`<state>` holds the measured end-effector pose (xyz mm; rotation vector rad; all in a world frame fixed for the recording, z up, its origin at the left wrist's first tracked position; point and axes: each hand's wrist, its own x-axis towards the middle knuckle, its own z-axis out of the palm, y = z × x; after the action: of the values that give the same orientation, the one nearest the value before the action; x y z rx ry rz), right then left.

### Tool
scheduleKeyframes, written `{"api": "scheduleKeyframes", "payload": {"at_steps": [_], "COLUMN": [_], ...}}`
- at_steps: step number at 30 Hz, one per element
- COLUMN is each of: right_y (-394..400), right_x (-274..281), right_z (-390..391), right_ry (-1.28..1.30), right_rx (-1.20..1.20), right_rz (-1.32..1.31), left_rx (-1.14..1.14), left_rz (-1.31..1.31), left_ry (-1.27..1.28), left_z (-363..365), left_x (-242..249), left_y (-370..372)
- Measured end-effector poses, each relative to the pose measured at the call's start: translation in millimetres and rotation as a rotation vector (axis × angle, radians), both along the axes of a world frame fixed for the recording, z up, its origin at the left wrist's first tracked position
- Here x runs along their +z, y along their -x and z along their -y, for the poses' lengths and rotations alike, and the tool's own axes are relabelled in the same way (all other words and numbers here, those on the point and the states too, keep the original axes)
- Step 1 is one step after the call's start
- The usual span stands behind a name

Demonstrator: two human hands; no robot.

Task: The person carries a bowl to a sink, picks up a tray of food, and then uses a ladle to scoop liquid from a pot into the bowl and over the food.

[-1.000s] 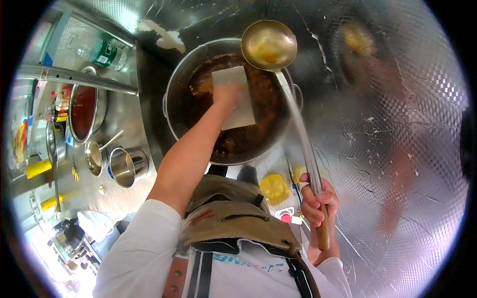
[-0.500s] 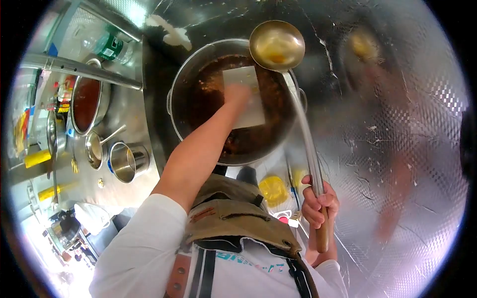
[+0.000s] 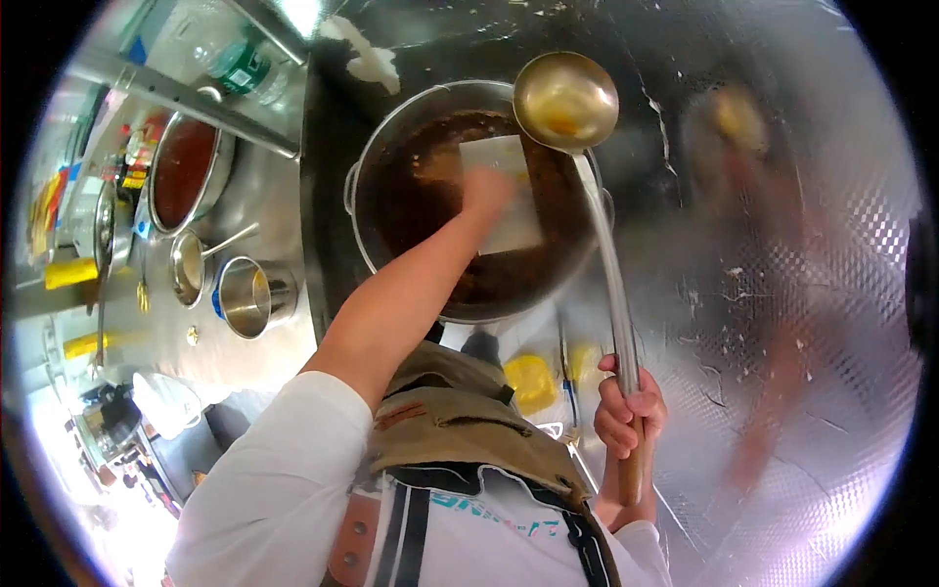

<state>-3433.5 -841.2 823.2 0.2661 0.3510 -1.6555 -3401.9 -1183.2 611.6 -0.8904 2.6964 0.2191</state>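
Note:
A large metal pot (image 3: 364,230) holds dark brown liquid with bits in it. Over the liquid lies or hangs a pale rectangular sheet (image 3: 511,220). My left hand (image 3: 489,193) is at the upper part of this sheet, blurred, its fingers not readable. My right hand (image 3: 629,406) is wrapped round the wooden end of a long-handled ladle (image 3: 565,102), to the right of the pot. The ladle's bowl is above the pot's upper right rim, with a little yellowish liquid in it.
On the left counter stand a pot of red liquid (image 3: 184,176), a small bowl with a spoon (image 3: 188,269), an empty-looking metal container (image 3: 245,298) and a plastic bottle (image 3: 245,70). A shiny metal wall (image 3: 773,293) is at the right. Below the pot sits something yellow (image 3: 531,383).
The view has shifted slightly, so the pot and left counter appear farther right. My left hand is still at the sheet, and my right hand still holds the ladle.

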Motion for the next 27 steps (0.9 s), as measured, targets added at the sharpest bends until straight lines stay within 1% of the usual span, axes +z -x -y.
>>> {"api": "scheduleKeyframes", "payload": {"at_steps": [2,4,5,6,7,8,10,12,14,16,18,19,20,21,22,23,24,25,27], "right_y": [-1.4,-4.2,-5.1,-6.1,-7.0,-7.7,-9.2,-11.7,-15.8,-18.7,-22.6,-25.6,-29.3,-32.8,-35.5,-37.2,-38.3,-38.1,-37.0], "right_x": [6.4,12.2,14.3,16.5,18.3,19.4,21.6,23.8,25.7,26.3,26.6,29.1,32.4,34.7,35.8,36.7,37.2,35.6,31.5], "right_z": [4.4,7.5,9.4,11.6,13.4,15.1,18.3,19.5,23.5,29.0,35.0,38.6,42.3,45.4,47.5,49.1,50.3,50.6,49.0], "right_ry": [-0.058,-0.102,-0.112,-0.122,-0.116,-0.111,-0.107,-0.112,-0.121,-0.135,-0.154,-0.183,-0.212,-0.243,-0.269,-0.296,-0.322,-0.318,-0.316], "right_rx": [0.030,0.057,0.067,0.079,0.102,0.123,0.171,0.215,0.256,0.301,0.350,0.372,0.395,0.417,0.441,0.465,0.490,0.493,0.497], "right_rz": [-0.035,-0.069,-0.085,-0.102,-0.116,-0.131,-0.146,-0.150,-0.158,-0.174,-0.195,-0.228,-0.260,-0.291,-0.314,-0.337,-0.361,-0.322,-0.242], "left_rx": [-0.031,0.427,0.653,0.638,0.623,0.607,0.326,0.284,0.473,0.718,0.447,0.956,1.052,1.006,1.154,1.019,1.334,1.409,1.608], "left_rz": [0.026,-0.378,-0.587,-0.596,-0.605,-0.615,-0.686,-0.665,-0.597,-0.777,-0.703,-0.810,-0.920,-0.946,-0.898,-0.887,-0.949,-0.970,-1.043], "left_ry": [0.084,-0.218,-0.364,-0.409,-0.455,-0.502,-0.450,-0.742,-0.839,-0.781,-0.526,-0.794,-0.791,-0.640,-0.641,-0.399,-0.517,-0.479,-0.475], "left_z": [-7.6,-21.5,-28.3,-35.8,-47.2,-58.6,-75.6,-88.0,-99.2,-109.6,-99.8,-101.0,-99.8,-95.4,-90.4,-85.6,-83.0,-81.1,-76.4], "left_x": [9.4,-4.1,2.3,9.0,38.5,56.8,47.1,68.3,94.6,93.0,86.5,101.7,101.2,102.4,117.0,112.3,108.8,100.2,105.6], "left_y": [-4.6,-14.9,-22.6,-31.1,-42.0,-53.1,-86.5,-126.7,-167.6,-212.5,-271.6,-285.7,-305.8,-324.1,-337.1,-355.6,-369.8,-386.7,-403.9]}}
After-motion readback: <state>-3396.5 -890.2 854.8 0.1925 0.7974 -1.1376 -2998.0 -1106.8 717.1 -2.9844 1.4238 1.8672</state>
